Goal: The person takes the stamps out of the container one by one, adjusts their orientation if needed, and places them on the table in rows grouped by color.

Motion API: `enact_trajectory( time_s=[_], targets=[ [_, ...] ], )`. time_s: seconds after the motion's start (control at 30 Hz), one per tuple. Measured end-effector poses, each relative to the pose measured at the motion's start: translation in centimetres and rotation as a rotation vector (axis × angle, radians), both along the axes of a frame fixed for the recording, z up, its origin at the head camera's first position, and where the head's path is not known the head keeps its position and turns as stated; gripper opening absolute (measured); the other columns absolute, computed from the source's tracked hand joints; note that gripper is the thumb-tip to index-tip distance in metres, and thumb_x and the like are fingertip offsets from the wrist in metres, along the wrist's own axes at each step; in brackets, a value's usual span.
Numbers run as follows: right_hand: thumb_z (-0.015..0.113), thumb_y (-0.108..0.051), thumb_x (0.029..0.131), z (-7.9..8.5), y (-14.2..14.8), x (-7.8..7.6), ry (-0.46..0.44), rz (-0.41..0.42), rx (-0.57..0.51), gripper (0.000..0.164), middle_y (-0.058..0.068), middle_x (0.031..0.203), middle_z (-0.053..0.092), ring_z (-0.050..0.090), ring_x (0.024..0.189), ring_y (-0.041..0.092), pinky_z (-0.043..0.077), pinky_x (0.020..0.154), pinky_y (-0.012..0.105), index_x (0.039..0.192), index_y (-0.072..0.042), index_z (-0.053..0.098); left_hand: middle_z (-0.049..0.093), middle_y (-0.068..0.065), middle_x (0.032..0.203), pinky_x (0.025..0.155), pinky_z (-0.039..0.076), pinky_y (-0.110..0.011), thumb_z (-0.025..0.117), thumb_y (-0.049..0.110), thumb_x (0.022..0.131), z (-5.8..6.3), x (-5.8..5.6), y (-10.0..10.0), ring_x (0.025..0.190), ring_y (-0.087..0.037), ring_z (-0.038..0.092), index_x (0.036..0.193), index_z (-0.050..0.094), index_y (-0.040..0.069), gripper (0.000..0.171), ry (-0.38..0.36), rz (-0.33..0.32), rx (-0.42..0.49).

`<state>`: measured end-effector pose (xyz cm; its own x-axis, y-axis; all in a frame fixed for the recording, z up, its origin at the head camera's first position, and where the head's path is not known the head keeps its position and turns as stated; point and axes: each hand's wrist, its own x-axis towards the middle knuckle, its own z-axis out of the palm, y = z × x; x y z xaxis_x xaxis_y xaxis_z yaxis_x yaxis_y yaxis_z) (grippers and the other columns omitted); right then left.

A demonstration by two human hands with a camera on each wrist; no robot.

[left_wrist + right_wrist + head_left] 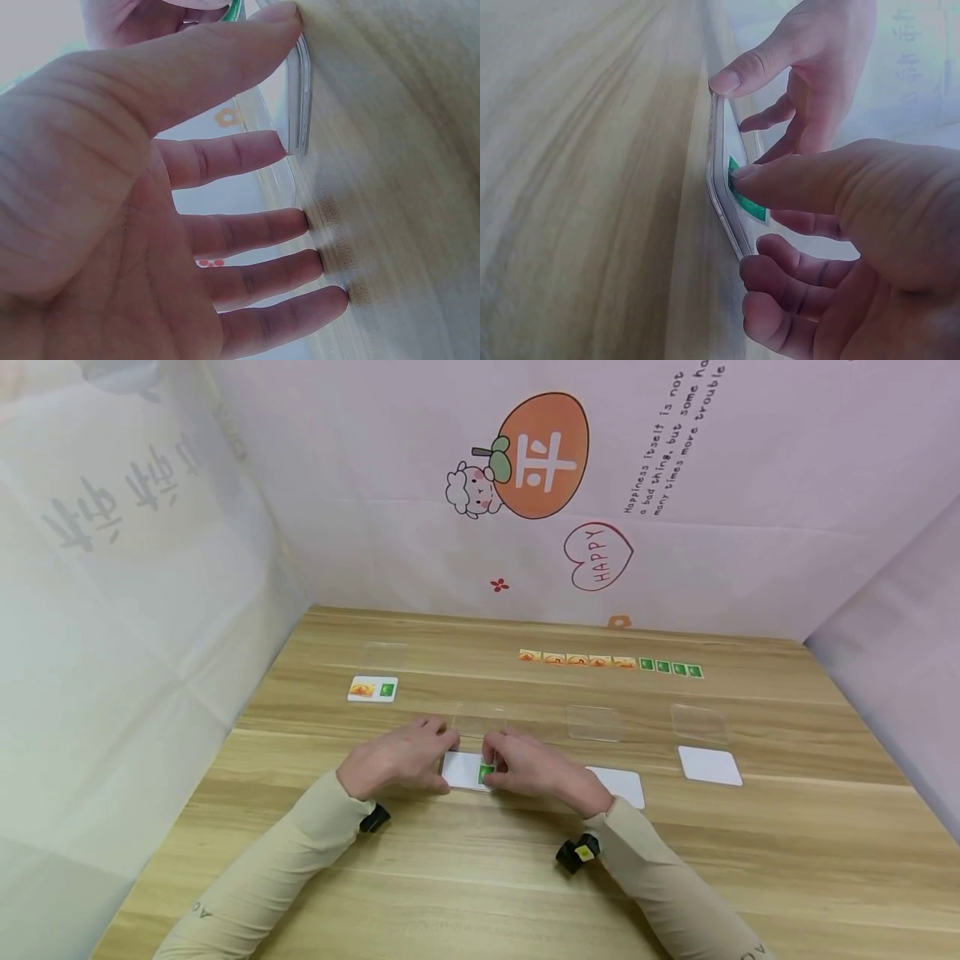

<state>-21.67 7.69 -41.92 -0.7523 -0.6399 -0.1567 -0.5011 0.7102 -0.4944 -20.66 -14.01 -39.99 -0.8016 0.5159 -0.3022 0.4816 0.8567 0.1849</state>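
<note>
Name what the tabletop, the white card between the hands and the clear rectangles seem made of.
The tabletop: wood or wood-print laminate, low sheen, by its streaky grain. The white card: perhaps plastic, smooth and matte, its edge looking clear and layered. The clear rectangles: probably thin plastic, transparent, since grain shows through.

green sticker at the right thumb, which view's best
The right wrist view: the green sticker appears largest, though the right hand partly covers it. The head view shows it small; the left wrist view, a sliver.

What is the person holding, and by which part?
The left hand holds a white card by its left end, between thumb and finger. The right hand touches the green sticker with its thumb; any grip there is unclear.
</note>
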Motion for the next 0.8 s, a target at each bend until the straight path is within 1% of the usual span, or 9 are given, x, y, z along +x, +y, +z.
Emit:
enact_trajectory(
  time_s=[0.13, 0.3, 0.53, 0.7, 0.8],
  targets=[
    [0.068, -0.018, 0.093, 0.0, 0.0, 0.0, 0.027, 0.022, -0.028, 0.011, -0.002, 0.087, 0.053, 0.049, 0.077, 0.012, 0.04, 0.065, 0.025, 0.09, -0.016, 0.057, 0.05, -0.005, 0.128, 0.096, 0.046, -0.039, 0.075, 0.044, 0.084, 0.0, 0.0, 0.0, 0.117, -0.021, 0.049, 0.126, 0.054, 0.019, 0.054, 0.003, 0.001, -0.002],
    [0.066, -0.014, 0.093, 0.3, 0.0, 0.0, 0.046, 0.041, -0.061, 0.013, -0.003, 0.083, 0.056, 0.05, 0.075, 0.011, 0.042, 0.066, 0.025, 0.085, -0.017, 0.057, 0.051, -0.006, 0.129, 0.096, 0.047, -0.04, 0.076, 0.044, 0.084, 0.0, 0.1, 0.0, 0.117, -0.022, 0.05, 0.126, 0.055, 0.018, 0.054, 0.005, -0.001, 0.006],
    [0.066, -0.012, 0.093, 0.8, 0.4, -0.2, 0.041, 0.028, -0.087, 0.014, -0.004, 0.082, 0.06, 0.053, 0.073, 0.01, 0.045, 0.064, 0.024, 0.083, -0.017, 0.057, 0.051, -0.007, 0.129, 0.096, 0.047, -0.04, 0.076, 0.044, 0.083, 0.1, 0.3, 0.0, 0.118, -0.022, 0.05, 0.126, 0.056, 0.017, 0.054, 0.008, 0.004, 0.014],
    [0.066, -0.012, 0.092, 0.9, 0.9, -0.5, 0.054, 0.031, -0.123, 0.014, -0.003, 0.08, 0.062, 0.052, 0.071, 0.009, 0.044, 0.062, 0.023, 0.083, -0.015, 0.057, 0.051, -0.007, 0.127, 0.095, 0.047, -0.04, 0.076, 0.042, 0.084, 0.1, 0.3, 0.0, 0.117, -0.024, 0.05, 0.124, 0.056, 0.017, 0.052, 0.009, -0.003, 0.024],
    [0.066, -0.012, 0.093, 0.9, 1.2, -0.7, 0.047, 0.019, -0.128, 0.013, -0.004, 0.079, 0.061, 0.051, 0.069, 0.009, 0.043, 0.061, 0.022, 0.083, -0.016, 0.057, 0.051, -0.007, 0.127, 0.096, 0.046, -0.041, 0.076, 0.042, 0.084, 0.1, 0.3, 0.0, 0.117, -0.024, 0.05, 0.125, 0.055, 0.017, 0.052, 0.009, -0.003, 0.021]
  ],
)
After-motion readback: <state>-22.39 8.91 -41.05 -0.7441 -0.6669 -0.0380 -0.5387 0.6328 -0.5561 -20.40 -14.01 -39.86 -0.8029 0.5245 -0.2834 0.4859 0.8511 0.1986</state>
